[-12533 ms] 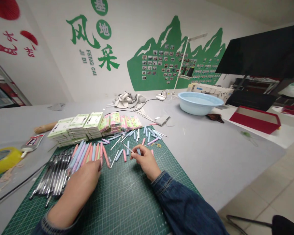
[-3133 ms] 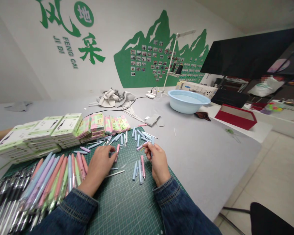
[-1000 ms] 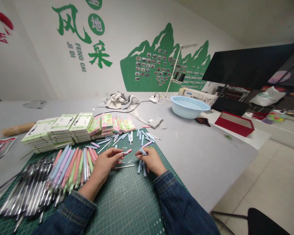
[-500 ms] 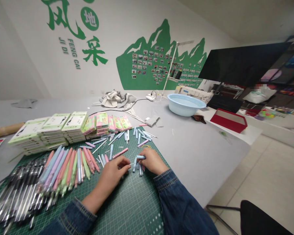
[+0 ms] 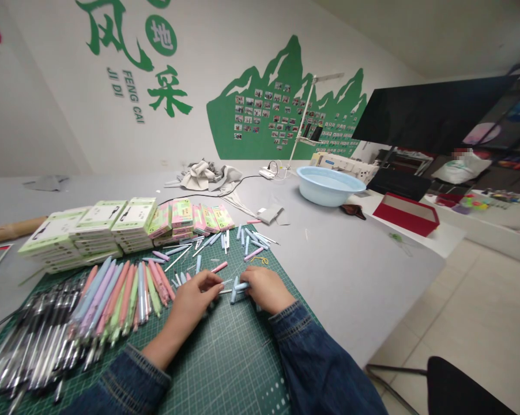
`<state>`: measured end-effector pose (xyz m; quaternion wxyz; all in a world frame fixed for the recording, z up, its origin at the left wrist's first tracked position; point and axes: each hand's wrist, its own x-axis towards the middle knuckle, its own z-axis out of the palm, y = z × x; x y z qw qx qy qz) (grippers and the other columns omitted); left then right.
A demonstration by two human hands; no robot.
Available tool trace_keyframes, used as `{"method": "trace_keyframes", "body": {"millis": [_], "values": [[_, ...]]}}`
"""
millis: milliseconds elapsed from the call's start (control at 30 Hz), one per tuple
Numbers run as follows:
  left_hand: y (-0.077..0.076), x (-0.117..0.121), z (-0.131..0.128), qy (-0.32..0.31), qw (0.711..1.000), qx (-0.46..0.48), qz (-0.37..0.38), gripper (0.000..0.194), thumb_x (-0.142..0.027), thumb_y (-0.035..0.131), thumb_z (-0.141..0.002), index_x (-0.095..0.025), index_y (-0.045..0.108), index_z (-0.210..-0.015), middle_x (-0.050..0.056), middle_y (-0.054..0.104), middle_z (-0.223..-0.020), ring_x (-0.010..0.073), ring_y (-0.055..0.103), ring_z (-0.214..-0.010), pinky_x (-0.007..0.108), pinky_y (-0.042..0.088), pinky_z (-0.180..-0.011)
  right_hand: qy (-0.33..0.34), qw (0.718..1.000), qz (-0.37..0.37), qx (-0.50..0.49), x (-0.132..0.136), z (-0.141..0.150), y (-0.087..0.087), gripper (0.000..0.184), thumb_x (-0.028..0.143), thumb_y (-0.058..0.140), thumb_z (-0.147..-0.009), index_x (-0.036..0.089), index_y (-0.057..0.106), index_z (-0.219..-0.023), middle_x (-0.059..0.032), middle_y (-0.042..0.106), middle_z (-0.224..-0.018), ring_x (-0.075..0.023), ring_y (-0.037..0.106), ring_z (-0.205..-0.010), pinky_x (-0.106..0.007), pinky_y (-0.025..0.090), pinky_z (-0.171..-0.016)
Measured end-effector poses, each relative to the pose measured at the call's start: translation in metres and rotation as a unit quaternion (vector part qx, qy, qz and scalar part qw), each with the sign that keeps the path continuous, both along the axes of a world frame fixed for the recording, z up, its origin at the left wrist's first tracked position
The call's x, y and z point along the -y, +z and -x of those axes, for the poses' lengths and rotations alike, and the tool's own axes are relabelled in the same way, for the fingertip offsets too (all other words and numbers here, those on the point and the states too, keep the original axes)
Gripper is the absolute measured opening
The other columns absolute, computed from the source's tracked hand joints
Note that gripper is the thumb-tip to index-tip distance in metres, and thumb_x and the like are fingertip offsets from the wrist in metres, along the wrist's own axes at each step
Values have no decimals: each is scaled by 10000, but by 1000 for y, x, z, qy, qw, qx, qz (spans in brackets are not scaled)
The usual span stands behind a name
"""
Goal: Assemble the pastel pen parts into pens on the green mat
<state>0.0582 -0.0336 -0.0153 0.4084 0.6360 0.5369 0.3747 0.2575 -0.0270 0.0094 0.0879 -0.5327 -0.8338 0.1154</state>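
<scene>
Over a green cutting mat (image 5: 225, 357), my left hand (image 5: 197, 300) is closed, thumb and finger pinching a thin pale stick, like a pen refill (image 5: 225, 291). My right hand (image 5: 266, 288) is closed on a light blue pen barrel piece (image 5: 242, 286), which points left. Another blue pen piece (image 5: 233, 291) stands crosswise between the hands; whether it is gripped too I cannot tell. Beyond my fingers lie more blue pen parts (image 5: 247, 245), a purple one (image 5: 253, 254) and a pink one (image 5: 219, 267). A yellow rubber band (image 5: 260, 261) lies by my right hand.
Coloured pens (image 5: 121, 294) and clear, black-tipped pens (image 5: 35, 334) lie in rows on the left. Behind them stand white-green boxes (image 5: 134, 216) and pink-green boxes (image 5: 182, 213). A blue basin (image 5: 329, 187), crumpled cloth (image 5: 202, 176) and a red box (image 5: 404, 214) are farther back.
My hands have come slightly closer together, and the right one has turned over its blue piece. Several blue pieces that hung below the right hand are now mostly hidden. The left hand shifted slightly left.
</scene>
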Motion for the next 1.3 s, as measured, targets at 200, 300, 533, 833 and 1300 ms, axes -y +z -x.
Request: {"method": "trace_keyframes", "body": {"millis": [200, 300, 533, 833, 1300], "values": [[1, -1, -1, 14, 996, 84, 38, 263, -420, 650, -684, -182, 598, -784, -14, 611, -621, 137, 561, -558, 226, 414, -485, -42, 991, 19, -123, -5, 1, -7, 116, 120, 608, -714, 188, 665, -789, -38, 654, -829, -172, 572, -795, -251, 345, -659], [6, 0, -3, 13, 989, 140, 47, 299, -429, 670, -661, -178, 606, -809, -4, 619, -665, 137, 571, -594, 230, 436, -523, -85, 942, 65, -319, -7, 5, -7, 66, 128, 610, -698, 173, 646, -729, 0, 628, -719, -144, 554, -709, -233, 363, -639], [13, -1, -1, -1, 990, 134, 30, 285, -391, 682, -664, -166, 643, -835, 33, 654, -761, 148, 575, -639, 258, 466, -592, -102, 753, 251, -600, -2, 23, -8, 200, 291, 730, -626, 134, 682, -741, 73, 420, -476, -52, 274, -423, -210, 186, -437], [10, -4, 1, 4, 988, 150, 45, 265, -362, 697, -650, -164, 649, -820, 18, 655, -724, 131, 559, -590, 249, 448, -571, -94, 685, 339, -638, -4, 22, -16, 238, 278, 753, -621, 101, 673, -759, 59, 482, -473, -12, 216, -368, -209, 81, -390], [8, -4, 1, 14, 981, 182, 65, 269, -342, 726, -621, -158, 645, -801, 4, 647, -695, 118, 551, -575, 238, 438, -565, -99, 673, 369, -633, -5, 21, -18, 264, 278, 773, -595, 93, 662, -748, -9, 619, -566, 2, 225, -353, -204, 77, -372]]}}
